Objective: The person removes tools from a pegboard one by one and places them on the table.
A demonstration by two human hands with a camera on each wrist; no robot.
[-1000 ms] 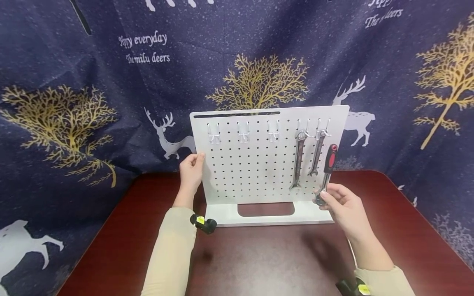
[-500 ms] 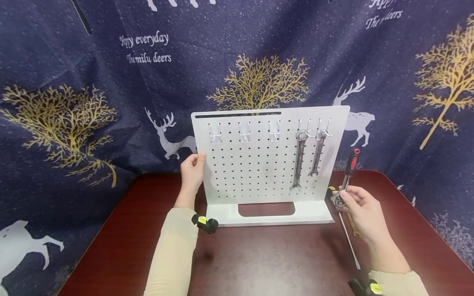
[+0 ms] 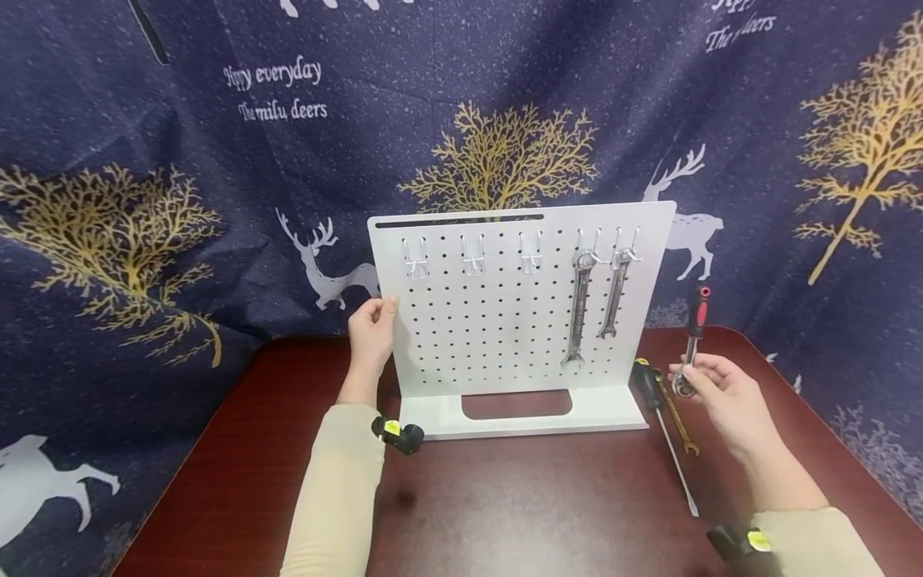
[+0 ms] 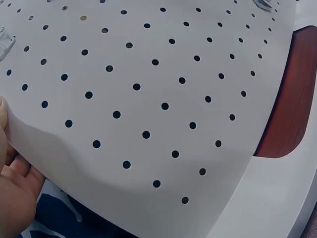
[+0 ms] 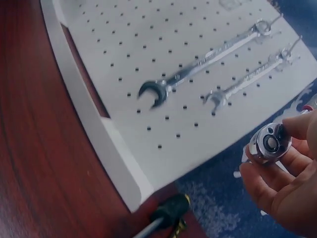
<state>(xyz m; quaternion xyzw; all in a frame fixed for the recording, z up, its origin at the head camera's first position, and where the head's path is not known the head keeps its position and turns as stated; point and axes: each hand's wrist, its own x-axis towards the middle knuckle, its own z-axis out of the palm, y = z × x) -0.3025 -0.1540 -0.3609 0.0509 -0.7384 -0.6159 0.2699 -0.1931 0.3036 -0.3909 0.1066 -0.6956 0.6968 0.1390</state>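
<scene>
A white pegboard [image 3: 497, 320] stands on the table, its left edge pinched by my left hand [image 3: 371, 336], whose fingers pass partly behind it in the left wrist view [image 4: 20, 193]. To the right of the board my right hand [image 3: 731, 397] grips a ratchet wrench [image 3: 696, 320] by its round metal head [image 5: 270, 143], the black and red handle pointing up. A large wrench [image 3: 580, 312] and a smaller wrench [image 3: 615, 296] hang from hooks at the board's right side. Three clear hooks [image 3: 473, 260] on the left and middle hold nothing.
A screwdriver [image 3: 672, 449] with a dark handle and a gold wrench [image 3: 676, 413] lie on the red-brown table [image 3: 534, 505], right of the pegboard's base [image 3: 606, 409]. Behind hangs a dark blue cloth [image 3: 404, 96] printed with trees and deer.
My right hand has moved right with the ratchet wrench, away from the board's front, uncovering the screwdriver and gold wrench. My left hand keeps its hold on the board's edge.
</scene>
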